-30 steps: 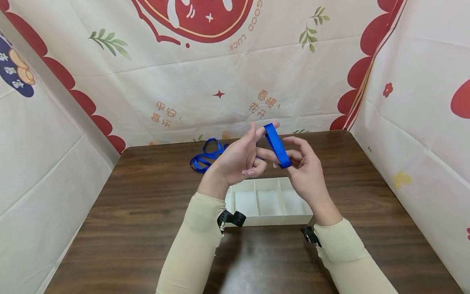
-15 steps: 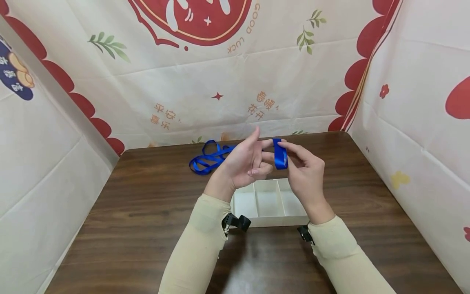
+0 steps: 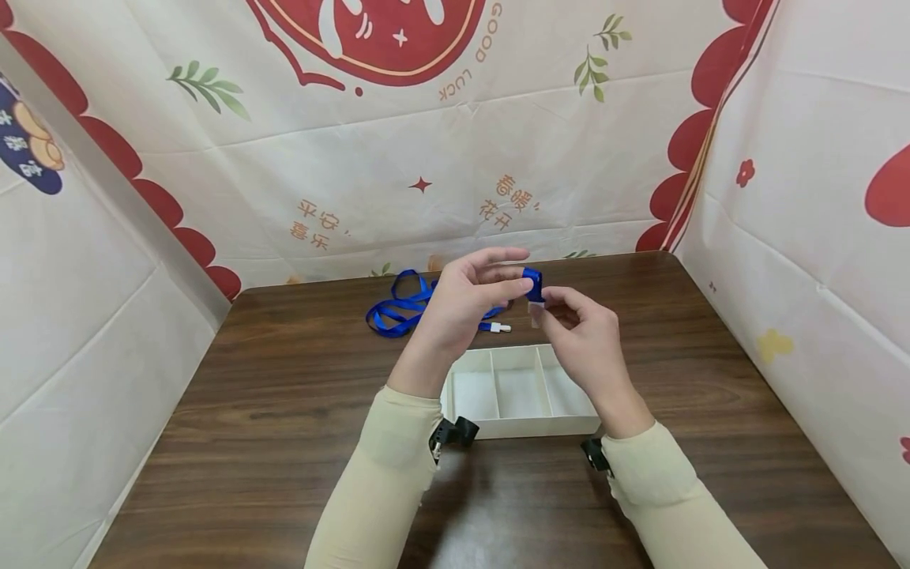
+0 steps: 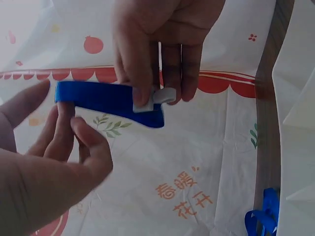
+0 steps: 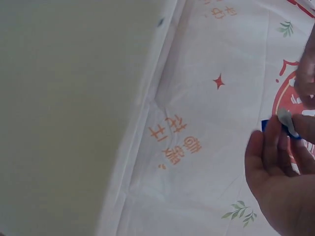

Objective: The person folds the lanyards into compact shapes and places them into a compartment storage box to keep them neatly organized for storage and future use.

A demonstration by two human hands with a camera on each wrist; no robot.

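Note:
A blue lanyard (image 3: pixel 532 286), folded into a flat loop with a pale end (image 4: pixel 169 95), is held up between both hands. My left hand (image 3: pixel 465 296) holds the loop's left end, its thumb against the band in the head view. In the left wrist view, fingers of the left hand (image 4: pixel 59 157) reach inside that end. My right hand (image 3: pixel 593 344) pinches the opposite end at the pale piece between thumb and fingers. In the right wrist view, the right hand (image 5: pixel 290 191) hides most of the band.
A white compartment tray (image 3: pixel 522 429) sits on the brown table (image 3: pixel 263 442) below the hands. Behind the left hand lies another blue lanyard (image 3: pixel 387 320), loosely coiled, near a white connector (image 3: pixel 501 327). Printed cloth (image 3: pixel 341 166) walls the back and sides.
The left hand has turned, its thumb coming down against the band. The right hand has moved from the band's upper part to the pale end.

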